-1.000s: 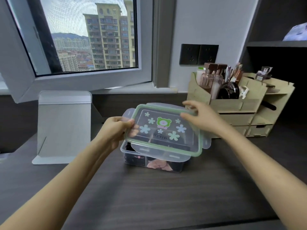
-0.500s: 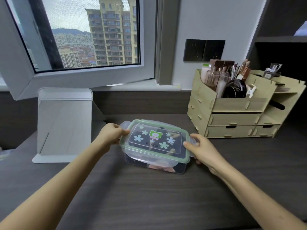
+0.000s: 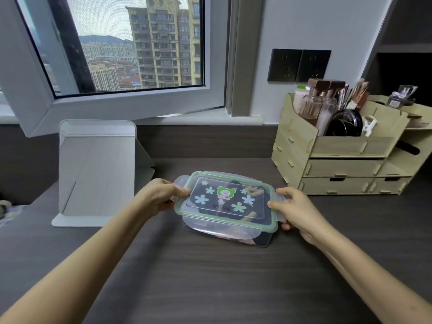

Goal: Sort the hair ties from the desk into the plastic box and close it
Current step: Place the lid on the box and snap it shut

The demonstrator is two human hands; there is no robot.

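A clear plastic box [image 3: 261,240] stands on the dark desk [image 3: 210,284] in the middle of the head view. Its green-rimmed lid [image 3: 225,199], with flower and bear stickers, lies flat on top of it. Dark, brown and pink hair ties [image 3: 251,191] show through the lid and the box wall. My left hand [image 3: 159,197] grips the lid's left clip flap. My right hand [image 3: 295,210] holds the right clip flap, thumb on the lid's edge. The front flap sticks out, unlatched.
A grey folding stand [image 3: 95,169] is upright to the left of the box. A wooden organiser [image 3: 339,155] with brushes and bottles stands at the back right. An open window sash [image 3: 112,106] hangs over the desk's back edge.
The lid came down from a tilted hold above the box and now lies flat on it. My right hand moved from the lid's far edge to the right clip.
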